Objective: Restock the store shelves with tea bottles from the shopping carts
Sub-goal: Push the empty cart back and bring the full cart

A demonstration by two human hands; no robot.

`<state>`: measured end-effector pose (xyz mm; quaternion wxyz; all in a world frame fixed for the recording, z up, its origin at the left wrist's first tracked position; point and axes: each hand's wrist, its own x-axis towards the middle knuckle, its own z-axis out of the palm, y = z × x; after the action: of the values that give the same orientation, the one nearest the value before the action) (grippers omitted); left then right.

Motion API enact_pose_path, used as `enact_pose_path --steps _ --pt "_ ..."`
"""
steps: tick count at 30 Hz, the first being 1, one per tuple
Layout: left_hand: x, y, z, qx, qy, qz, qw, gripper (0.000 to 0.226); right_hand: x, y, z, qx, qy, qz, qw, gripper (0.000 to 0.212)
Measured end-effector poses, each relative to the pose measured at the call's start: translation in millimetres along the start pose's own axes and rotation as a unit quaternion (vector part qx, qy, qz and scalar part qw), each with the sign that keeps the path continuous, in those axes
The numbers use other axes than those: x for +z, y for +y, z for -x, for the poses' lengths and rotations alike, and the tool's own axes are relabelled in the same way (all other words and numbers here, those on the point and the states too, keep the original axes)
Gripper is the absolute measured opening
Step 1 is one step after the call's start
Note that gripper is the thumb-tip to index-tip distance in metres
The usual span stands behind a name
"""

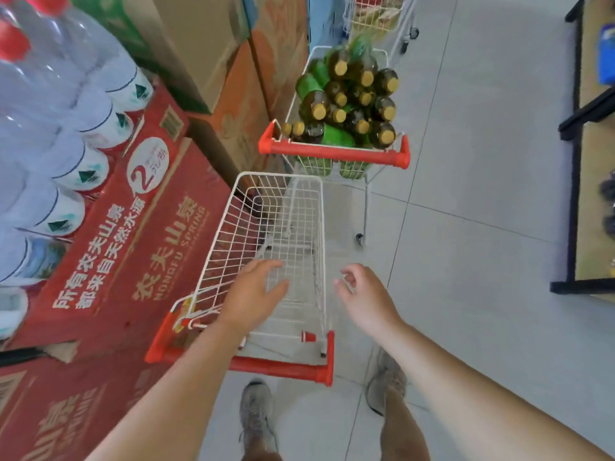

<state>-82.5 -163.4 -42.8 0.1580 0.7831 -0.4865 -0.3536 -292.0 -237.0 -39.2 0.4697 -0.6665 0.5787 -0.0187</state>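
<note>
Two bare hands noted above the near white wire shopping cart with the red handle bar (276, 367). Left hand (256, 294) over the basket's inside, fingers spread, grip wide open, holding nothing. Right hand (362, 294) just outside the basket's right edge, fingers loosely curled, grip part open, likewise holding nothing. Near cart basket found bare of bottles: only wire mesh and grey tiled floor (466, 227) visible through it. Judged emptied, that portion of the restocking done. Second white wire cart with red handle (336, 153) standing just beyond the front edge of the near one, heaped with dark tea bottles with yellow caps and green labels (349, 98), some upright, some lying across each other. This load untouched as far as visible, so a substantial share of the work judged outstanding. Third wire cart (376, 15) partly visible at the top edge of view; contents too unclear to identify. Dark-framed store shelving (575, 128) along the right edge, well apart from both carts, boards largely bare apart from a few blurred items; destination shelf not confirmable. Red printed cardboard cartons (139, 234) and clear water bottles with red caps (66, 128) stacked to the left, touching or nearly touching the near cart's left edge. Next step judged: reach past or move aside the empty cart to get at the full one.
</note>
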Motion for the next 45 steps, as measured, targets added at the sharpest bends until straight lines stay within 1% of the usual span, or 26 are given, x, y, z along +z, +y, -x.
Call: enact_pose_path --steps 2,5,7,10,13,16,18,20,21,23,25,29,31,37,42,45 --pt "9 38 -23 -0.028 0.007 0.024 0.999 0.042 -40 6 -25 -0.024 0.008 0.038 0.999 0.034" --pt "19 80 -54 -0.038 0.041 0.042 0.998 0.045 -96 8 -63 -0.063 0.037 0.114 0.991 0.034" --pt "20 101 -76 -0.039 0.059 0.040 0.997 0.048 -125 4 -90 -0.081 0.056 0.153 0.983 0.037" --pt "14 115 -119 -0.029 0.087 0.031 0.995 0.045 -149 -7 -134 -0.125 0.064 0.202 0.969 0.041" --pt "3 117 -166 -0.035 0.104 -0.005 0.994 0.044 -154 -16 -178 -0.161 0.068 0.245 0.954 0.045" --pt "-4 105 -212 -0.012 0.144 -0.122 0.982 0.056 -149 -22 -215 -0.201 0.061 0.325 0.922 0.048" --pt "-8 93 -241 0.001 0.148 -0.175 0.974 0.062 -145 -23 -235 -0.180 0.034 0.353 0.918 0.049" --pt "-13 80 -267 0.012 0.127 -0.198 0.972 0.064 -142 -21 -255 -0.132 0.011 0.359 0.924 0.052" --pt "-14 74 -276 0.017 0.108 -0.202 0.973 0.068 -142 -20 -263 -0.112 0.005 0.374 0.921 0.055" --pt "-16 65 -284 0.038 0.089 -0.213 0.972 0.076 -141 -14 -270 -0.122 0.014 0.408 0.904 0.060" --pt "-15 62 -286 0.049 0.100 -0.230 0.967 0.074 -141 -8 -271 -0.152 0.044 0.417 0.895 0.055" --pt "-6 72 -290 0.036 0.098 -0.238 0.966 0.075 -155 -2 -277 -0.164 0.055 0.425 0.888 0.055" --pt "0 80 -291 0.033 0.105 -0.237 0.965 0.071 -165 6 -283 -0.176 0.059 0.434 0.882 0.054" --pt "37 129 -291 -0.009 0.115 -0.207 0.971 0.070 -215 35 -307 -0.203 0.035 0.444 0.872 0.055" --pt "63 173 -299 -0.042 0.099 -0.199 0.974 0.056 -260 53 -325 -0.228 0.033 0.449 0.863 0.056" --pt "78 197 -306 -0.066 0.092 -0.182 0.977 0.057 -286 63 -334 -0.230 0.014 0.450 0.863 0.057"
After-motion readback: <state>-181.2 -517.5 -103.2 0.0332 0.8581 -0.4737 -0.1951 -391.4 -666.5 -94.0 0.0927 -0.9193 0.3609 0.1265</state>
